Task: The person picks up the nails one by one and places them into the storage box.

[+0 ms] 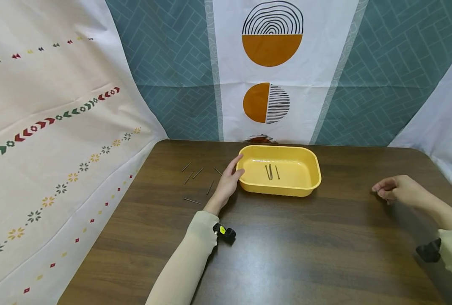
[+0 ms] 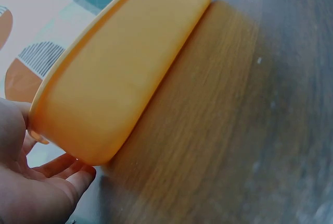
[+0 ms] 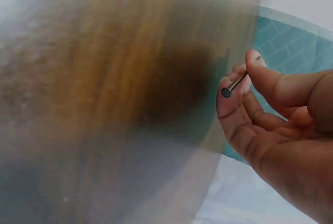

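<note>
My left hand (image 1: 227, 182) grips the left end of a yellow plastic tray (image 1: 279, 191), its fingers at the rim and against the outer wall. The left wrist view shows the same tray (image 2: 119, 67) from its long side, with fingertips (image 2: 80, 177) at its end. Several dark nails (image 1: 270, 172) lie side by side inside the tray. Off to the right, my right hand (image 1: 403, 190) is raised over the table. Between its thumb and fingers it pinches a metal nail (image 3: 238, 83), whose flat round head faces the camera in the right wrist view.
Several loose nails (image 1: 197, 173) lie scattered on the wooden table (image 1: 287, 245) to the left of the tray. Patterned cloths (image 1: 165, 76) hang behind the table's far edge and along its left side. Each wrist carries a small black camera (image 1: 226, 233).
</note>
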Demonstrator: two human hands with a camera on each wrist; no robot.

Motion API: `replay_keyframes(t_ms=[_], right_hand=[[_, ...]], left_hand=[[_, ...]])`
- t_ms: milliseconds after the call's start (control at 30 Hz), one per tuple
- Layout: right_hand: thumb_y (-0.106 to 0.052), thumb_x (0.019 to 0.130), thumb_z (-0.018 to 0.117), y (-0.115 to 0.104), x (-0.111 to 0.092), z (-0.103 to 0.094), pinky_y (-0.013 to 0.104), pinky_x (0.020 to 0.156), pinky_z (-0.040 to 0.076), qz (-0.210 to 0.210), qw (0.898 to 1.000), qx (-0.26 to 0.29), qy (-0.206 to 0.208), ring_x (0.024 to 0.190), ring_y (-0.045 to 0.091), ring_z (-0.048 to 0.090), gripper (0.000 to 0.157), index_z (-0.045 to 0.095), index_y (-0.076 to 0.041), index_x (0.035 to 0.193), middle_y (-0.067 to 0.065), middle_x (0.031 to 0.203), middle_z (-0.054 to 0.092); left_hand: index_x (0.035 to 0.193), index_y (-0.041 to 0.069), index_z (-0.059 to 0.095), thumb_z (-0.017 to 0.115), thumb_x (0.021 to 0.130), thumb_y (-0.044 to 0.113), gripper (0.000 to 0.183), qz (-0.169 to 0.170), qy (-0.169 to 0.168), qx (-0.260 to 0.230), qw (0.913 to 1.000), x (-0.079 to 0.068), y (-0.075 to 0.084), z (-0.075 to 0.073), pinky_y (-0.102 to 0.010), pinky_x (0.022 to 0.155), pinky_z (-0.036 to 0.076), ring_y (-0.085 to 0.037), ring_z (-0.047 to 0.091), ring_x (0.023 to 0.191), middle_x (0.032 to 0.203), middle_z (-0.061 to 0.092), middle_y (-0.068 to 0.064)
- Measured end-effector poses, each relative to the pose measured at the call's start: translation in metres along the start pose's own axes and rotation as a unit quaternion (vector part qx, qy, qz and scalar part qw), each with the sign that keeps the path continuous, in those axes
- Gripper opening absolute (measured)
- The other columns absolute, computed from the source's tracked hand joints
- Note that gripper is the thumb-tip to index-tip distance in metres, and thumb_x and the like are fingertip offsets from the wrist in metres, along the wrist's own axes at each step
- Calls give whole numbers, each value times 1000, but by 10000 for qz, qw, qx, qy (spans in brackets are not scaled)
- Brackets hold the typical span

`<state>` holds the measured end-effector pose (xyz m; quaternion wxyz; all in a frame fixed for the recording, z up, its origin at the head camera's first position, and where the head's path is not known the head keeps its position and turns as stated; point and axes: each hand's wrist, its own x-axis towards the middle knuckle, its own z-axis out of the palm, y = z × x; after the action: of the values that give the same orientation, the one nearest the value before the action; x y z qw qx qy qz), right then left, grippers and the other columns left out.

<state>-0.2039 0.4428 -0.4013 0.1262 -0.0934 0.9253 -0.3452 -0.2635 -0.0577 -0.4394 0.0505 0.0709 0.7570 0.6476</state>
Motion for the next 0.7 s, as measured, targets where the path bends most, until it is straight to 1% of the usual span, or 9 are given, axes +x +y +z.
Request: replay_keyframes(t_ms=[200, 300, 400, 533, 700], right_hand=[[10, 100, 58, 1, 1, -4, 28, 64, 57, 120, 9979, 635, -86, 74, 6, 64, 23, 56, 28, 113, -3, 88, 70], [9, 100, 59, -1, 2, -7, 28, 64, 57, 133, 9975, 692, -98, 74, 8, 64, 24, 56, 28, 115, -3, 88, 70], [5, 101, 60, -7, 4, -10, 29, 64, 56, 164, 9975, 685, -96, 73, 13, 64, 27, 57, 25, 119, -2, 90, 70], [2, 102, 60, -20, 10, -16, 32, 66, 55, 234, 9970, 737, -49, 75, 18, 63, 29, 58, 21, 124, -2, 93, 70], [-4, 104, 61, -40, 20, -22, 32, 72, 56, 298, 9971, 704, -62, 80, 19, 66, 34, 57, 16, 131, 0, 98, 70]], left_hand=[[161, 24, 42, 49, 110, 13, 53, 34, -13, -9, 10000, 0, 0, 0, -45, 123, 30, -24, 28, 155, 169, 31, -1], [161, 24, 41, 49, 110, 13, 53, 48, -23, -8, 10000, 0, 0, 1, -46, 123, 30, -24, 27, 155, 169, 31, -1], [161, 25, 41, 49, 110, 13, 53, 33, -18, 6, 10000, 0, -1, 0, -45, 123, 30, -24, 27, 155, 169, 31, -1], [161, 25, 41, 49, 110, 14, 53, 4, -1, 27, 10000, 0, -1, 0, -45, 124, 29, -23, 26, 155, 169, 32, 0], [161, 24, 41, 49, 110, 14, 53, 11, 14, 21, 10000, 0, -1, 1, -46, 124, 28, -24, 26, 156, 168, 32, 0]])
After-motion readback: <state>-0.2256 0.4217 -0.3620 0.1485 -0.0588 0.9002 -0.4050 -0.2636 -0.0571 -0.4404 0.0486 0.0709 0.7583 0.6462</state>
